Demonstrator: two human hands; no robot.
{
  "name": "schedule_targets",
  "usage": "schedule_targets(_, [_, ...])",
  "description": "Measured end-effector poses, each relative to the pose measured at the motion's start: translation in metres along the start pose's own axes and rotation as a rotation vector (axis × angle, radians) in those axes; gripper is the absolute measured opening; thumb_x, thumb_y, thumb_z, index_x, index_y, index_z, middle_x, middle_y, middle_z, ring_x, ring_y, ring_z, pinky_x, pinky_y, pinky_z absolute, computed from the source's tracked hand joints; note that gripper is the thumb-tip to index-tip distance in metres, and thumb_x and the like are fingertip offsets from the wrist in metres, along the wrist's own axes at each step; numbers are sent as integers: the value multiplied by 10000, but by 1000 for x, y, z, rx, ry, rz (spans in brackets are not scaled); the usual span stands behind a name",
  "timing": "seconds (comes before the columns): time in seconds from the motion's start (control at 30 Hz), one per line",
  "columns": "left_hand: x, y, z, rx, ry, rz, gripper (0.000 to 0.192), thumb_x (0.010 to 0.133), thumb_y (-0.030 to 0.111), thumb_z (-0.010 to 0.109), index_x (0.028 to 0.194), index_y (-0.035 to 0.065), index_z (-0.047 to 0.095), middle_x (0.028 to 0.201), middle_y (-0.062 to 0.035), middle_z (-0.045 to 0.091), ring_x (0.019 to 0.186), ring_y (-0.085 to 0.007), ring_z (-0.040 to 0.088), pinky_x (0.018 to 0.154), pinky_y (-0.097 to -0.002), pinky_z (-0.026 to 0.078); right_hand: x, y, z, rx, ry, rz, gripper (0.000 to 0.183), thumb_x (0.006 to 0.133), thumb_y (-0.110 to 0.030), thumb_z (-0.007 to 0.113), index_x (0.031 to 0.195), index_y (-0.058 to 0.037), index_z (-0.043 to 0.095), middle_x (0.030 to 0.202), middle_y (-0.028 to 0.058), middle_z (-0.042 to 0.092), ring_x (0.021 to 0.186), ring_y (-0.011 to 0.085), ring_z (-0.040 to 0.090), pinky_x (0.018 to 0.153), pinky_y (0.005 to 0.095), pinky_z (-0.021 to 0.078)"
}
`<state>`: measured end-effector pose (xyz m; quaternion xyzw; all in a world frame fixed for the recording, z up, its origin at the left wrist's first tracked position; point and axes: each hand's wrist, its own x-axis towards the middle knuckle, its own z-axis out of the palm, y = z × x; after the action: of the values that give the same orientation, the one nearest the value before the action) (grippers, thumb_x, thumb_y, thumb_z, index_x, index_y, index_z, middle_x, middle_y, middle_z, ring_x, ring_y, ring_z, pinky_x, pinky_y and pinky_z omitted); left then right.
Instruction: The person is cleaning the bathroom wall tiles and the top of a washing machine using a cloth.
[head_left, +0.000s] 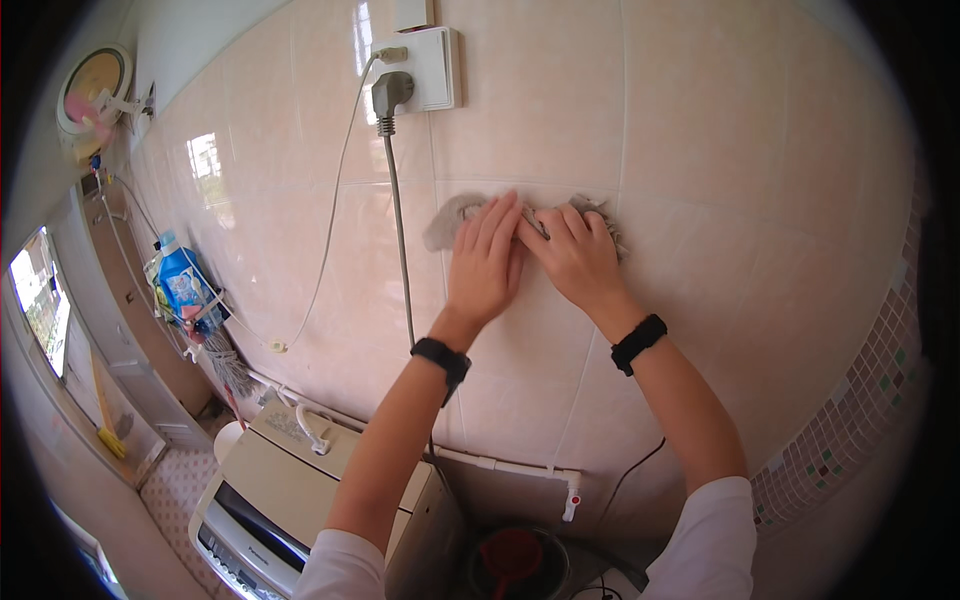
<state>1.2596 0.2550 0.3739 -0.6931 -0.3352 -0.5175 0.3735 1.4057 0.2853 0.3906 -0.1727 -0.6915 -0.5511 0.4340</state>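
Observation:
A grey cloth (450, 223) lies bunched against the pink tiled wall (697, 150). My left hand (487, 259) presses flat over its left part, fingers pointing up. Close beside it, my right hand (574, 251) has its fingers curled over the cloth's right part, where a ragged edge sticks out. The two hands nearly meet at the middle, and much of the cloth is hidden beneath them. Each wrist wears a black band. Left of the hands, a thick grey power cord (399, 225) hangs down the wall from a plug (391, 94).
Above is a white wall socket (435, 71); a thin white cable (335, 202) loops from it. Below left stands a Panasonic washing machine (300, 472). A white pipe with a tap (572, 502) runs low, near a red dipper (511, 553). A blue detergent bottle (180, 277) hangs left.

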Motion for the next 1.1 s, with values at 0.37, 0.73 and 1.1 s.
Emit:
schedule_targets(0.37, [-156, 1, 23, 48, -256, 16, 429, 802, 129, 511, 1220, 59, 442, 1325, -76, 393, 1198, -245, 395, 952, -393, 313, -111, -61, -11, 62, -143, -141, 377, 783, -174, 465, 1154, -201, 526, 897, -16, 470, 887, 142, 428, 677, 289, 339])
schedule_targets(0.73, [13, -3, 6, -5, -59, -131, 430, 839, 103, 501, 1260, 154, 429, 1389, -127, 268, 1274, -324, 252, 1015, -441, 242, -15, 29, -8, -265, 113, -94, 410, 804, -192, 496, 1192, -323, 485, 1075, -42, 364, 985, 135, 367, 738, 326, 307])
schedule_targets(1.1, [-61, 8, 27, 40, -149, -2, 491, 787, 129, 550, 1254, 66, 410, 1340, -76, 377, 1242, -250, 342, 982, -405, 285, -75, 0, -20, -60, -77, 9, 448, 769, -119, 493, 1179, -295, 524, 799, -47, 432, 753, 106, 433, 619, 280, 320])
